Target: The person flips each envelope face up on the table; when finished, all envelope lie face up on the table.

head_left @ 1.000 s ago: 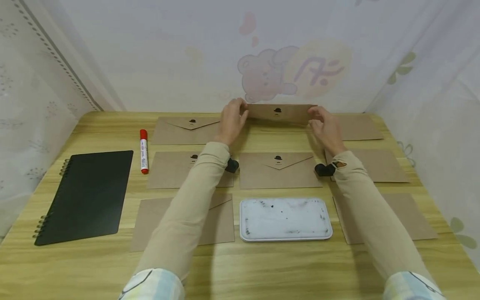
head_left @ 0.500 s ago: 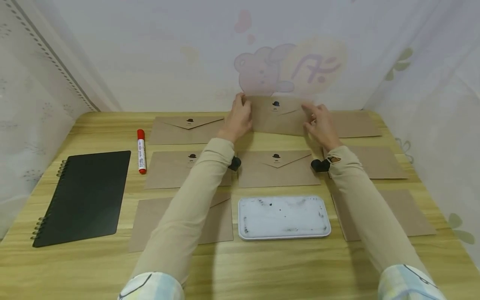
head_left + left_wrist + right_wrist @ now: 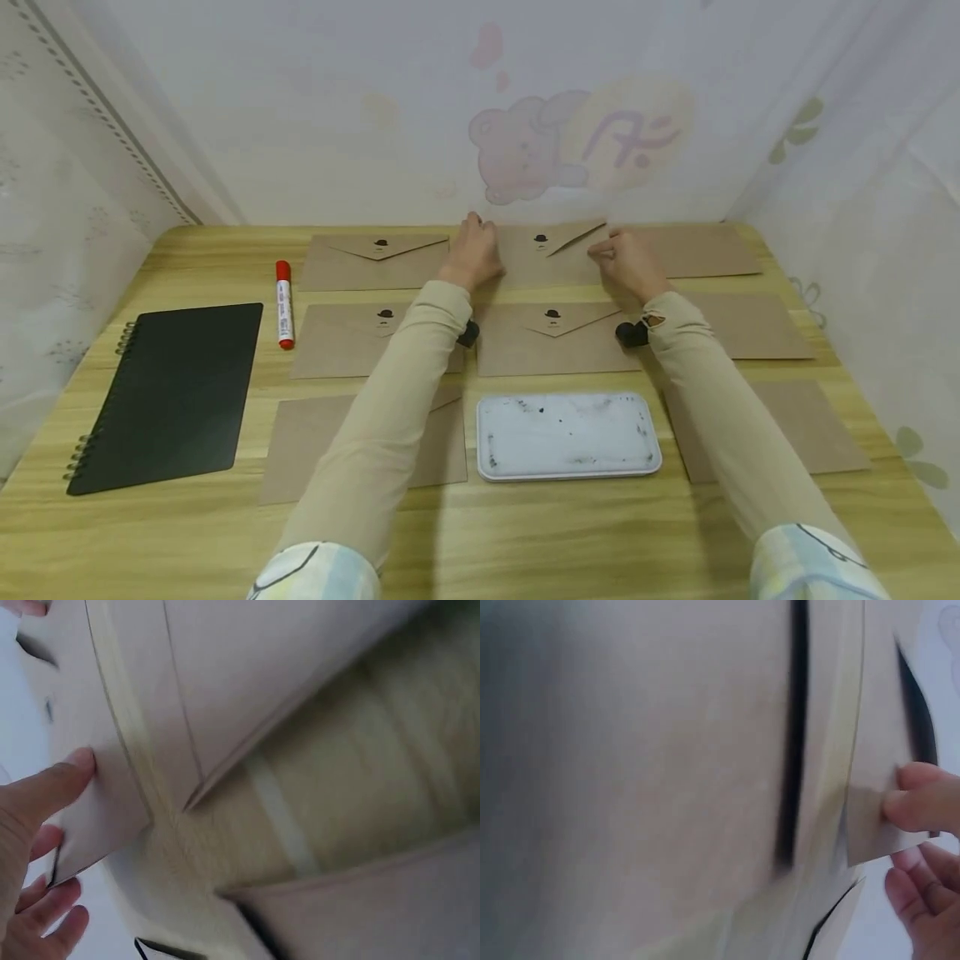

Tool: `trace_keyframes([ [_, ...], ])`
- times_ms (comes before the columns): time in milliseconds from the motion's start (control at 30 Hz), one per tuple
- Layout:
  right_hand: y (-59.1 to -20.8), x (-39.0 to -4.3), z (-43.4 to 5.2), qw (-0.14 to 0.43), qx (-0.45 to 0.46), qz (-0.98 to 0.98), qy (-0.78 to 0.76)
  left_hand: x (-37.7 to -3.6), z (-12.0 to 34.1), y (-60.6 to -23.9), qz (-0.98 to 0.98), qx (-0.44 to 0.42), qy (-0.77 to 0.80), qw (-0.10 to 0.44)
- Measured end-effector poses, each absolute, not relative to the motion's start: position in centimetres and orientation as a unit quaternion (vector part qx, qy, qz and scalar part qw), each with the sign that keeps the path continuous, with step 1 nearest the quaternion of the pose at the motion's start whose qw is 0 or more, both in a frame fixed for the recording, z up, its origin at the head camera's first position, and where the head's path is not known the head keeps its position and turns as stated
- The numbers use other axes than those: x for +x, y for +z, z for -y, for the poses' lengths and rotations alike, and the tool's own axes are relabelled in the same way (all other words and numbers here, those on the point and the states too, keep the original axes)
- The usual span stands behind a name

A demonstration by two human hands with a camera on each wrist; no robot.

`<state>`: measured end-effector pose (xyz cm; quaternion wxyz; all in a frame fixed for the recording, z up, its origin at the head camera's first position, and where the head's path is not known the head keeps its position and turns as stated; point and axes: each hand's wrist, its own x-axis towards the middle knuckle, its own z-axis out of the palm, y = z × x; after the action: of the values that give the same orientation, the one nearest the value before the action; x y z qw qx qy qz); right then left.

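Observation:
A brown kraft envelope with a small hat print lies in the middle of the back row, its pointed flap lifted at the right. My left hand pinches its left end, thumb on top and other fingers at the far edge in the left wrist view. At the opposite end, my right hand holds the right end of the envelope; its thumb and index finger lie on the face in the right wrist view, other fingers behind. Just nearer, a matching envelope lies flat between the two forearms.
More brown envelopes lie in rows at left and right, partly under the sleeves. A smudged white flat case is front centre. A red-capped marker and black spiral notebook lie left. White patterned cloth encloses the table.
Both hands have brought the envelope from tilted up against the back cloth down to the table. Its flap has come up on the right side, and the right hand has moved slightly nearer.

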<state>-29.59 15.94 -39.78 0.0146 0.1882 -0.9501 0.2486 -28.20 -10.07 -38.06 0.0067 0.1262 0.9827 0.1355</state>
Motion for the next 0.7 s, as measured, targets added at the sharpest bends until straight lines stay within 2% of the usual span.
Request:
trace_keyframes([
  [167, -39.7, -29.4, -15.8, 0.000, 0.201, 0.949, 0.241, -28.0, 10.4, -38.3, -0.982, 0.112, 0.144, 0.045],
  [400, -39.6, -28.9, -16.2, -0.058, 0.174, 0.963, 0.197, -27.2, 10.5, -38.5, -0.983, 0.104, 0.119, 0.095],
  [700, -39.6, -28.9, -16.2, -0.009, 0.201, 0.971, 0.128, -28.1, 10.2, -37.9, -0.983, 0.114, 0.082, 0.122],
])
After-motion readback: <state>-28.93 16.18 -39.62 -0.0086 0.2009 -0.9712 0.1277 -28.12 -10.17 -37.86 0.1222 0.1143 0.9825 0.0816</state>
